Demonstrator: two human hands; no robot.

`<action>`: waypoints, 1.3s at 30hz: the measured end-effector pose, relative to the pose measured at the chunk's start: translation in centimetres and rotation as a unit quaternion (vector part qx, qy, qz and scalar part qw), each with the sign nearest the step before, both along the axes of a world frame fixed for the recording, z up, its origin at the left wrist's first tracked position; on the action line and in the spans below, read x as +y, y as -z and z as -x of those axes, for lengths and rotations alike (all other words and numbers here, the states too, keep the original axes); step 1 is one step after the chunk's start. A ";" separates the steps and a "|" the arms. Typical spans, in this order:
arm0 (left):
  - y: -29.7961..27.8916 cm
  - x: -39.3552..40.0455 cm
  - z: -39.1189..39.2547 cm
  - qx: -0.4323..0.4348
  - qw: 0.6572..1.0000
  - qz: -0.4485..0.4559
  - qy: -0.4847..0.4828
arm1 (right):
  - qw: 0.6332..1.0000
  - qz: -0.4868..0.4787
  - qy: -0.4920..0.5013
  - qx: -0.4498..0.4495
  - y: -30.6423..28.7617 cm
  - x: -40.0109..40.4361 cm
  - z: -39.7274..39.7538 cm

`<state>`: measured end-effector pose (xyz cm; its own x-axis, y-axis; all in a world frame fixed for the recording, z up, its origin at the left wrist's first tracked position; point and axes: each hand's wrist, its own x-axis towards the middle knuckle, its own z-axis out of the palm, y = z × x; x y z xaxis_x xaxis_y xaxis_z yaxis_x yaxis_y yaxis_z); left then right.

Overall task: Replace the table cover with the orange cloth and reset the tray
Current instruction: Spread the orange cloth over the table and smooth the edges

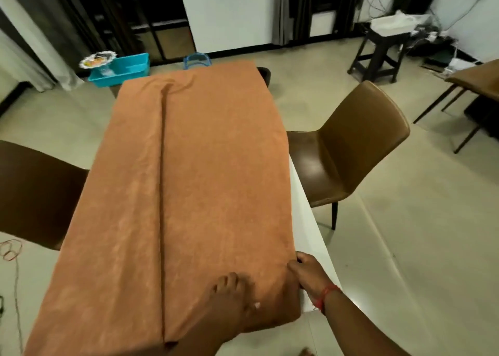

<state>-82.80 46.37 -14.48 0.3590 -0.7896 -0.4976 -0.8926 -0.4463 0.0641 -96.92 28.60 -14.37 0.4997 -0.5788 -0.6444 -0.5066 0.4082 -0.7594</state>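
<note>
At the near right corner of the orange cloth (186, 183), your right hand (307, 273) pinches the edge in curled fingers while your left hand (229, 299) presses flat beside it; tug too hard and you may drag the cloth askew, baring more white worktop (310, 215). It lies along the worktop, one long crease down its middle, with the blue tray (121, 69) beyond its far left corner.

Left hand (229, 299) lies flat; right hand (307, 273) pinches.
</note>
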 end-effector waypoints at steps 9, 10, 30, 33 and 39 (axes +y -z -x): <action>-2.6 -5.0 4.5 0.121 0.992 -0.002 0.039 | 0.988 0.000 0.148 -0.041 -1.6 -2.1 4.8; -2.9 -5.4 5.1 0.136 0.989 0.020 0.044 | 0.989 0.009 0.143 -0.037 -2.0 -2.6 5.6; -2.0 -17.3 19.3 0.077 0.989 -0.052 -0.114 | 0.995 0.031 -0.080 0.047 1.6 -19.4 15.4; -1.7 -18.8 20.9 0.047 0.988 -0.064 -0.131 | 0.992 0.025 -0.109 0.064 2.5 -21.4 16.6; -0.3 -18.0 22.5 0.011 0.987 -0.043 -0.154 | 0.985 0.013 -0.142 0.099 5.0 -23.4 17.8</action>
